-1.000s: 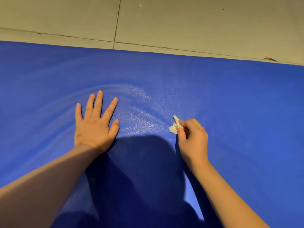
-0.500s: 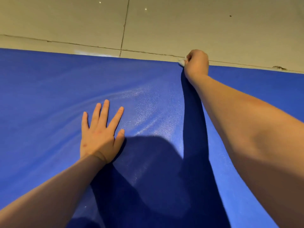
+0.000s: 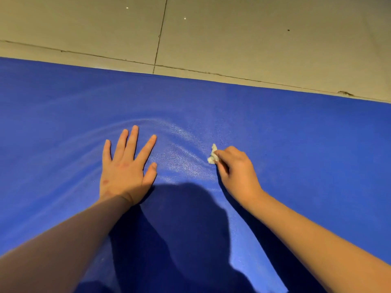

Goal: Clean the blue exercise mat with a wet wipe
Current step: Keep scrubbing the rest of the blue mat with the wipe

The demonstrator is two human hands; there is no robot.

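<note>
Hands are both down on the blue mat [image 3: 296, 144]: the left hand [image 3: 124, 172] lies flat with its fingers [image 3: 132, 138] spread wide, and the right hand [image 3: 237, 170], just to its right, has its fingers [image 3: 222, 154] curled and pinching a small crumpled white wipe [image 3: 212, 157] against the mat. Shiny wet streaks show on the mat between and beyond the two hands, and a dark shadow lies on its near part. Past the far edge of the mat is a pale tiled floor [image 3: 232, 34] with thin cracks.

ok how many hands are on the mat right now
2: the left hand lies flat on the blue exercise mat; the right hand, to its right, pinches a crumpled wet wipe against the mat.
</note>
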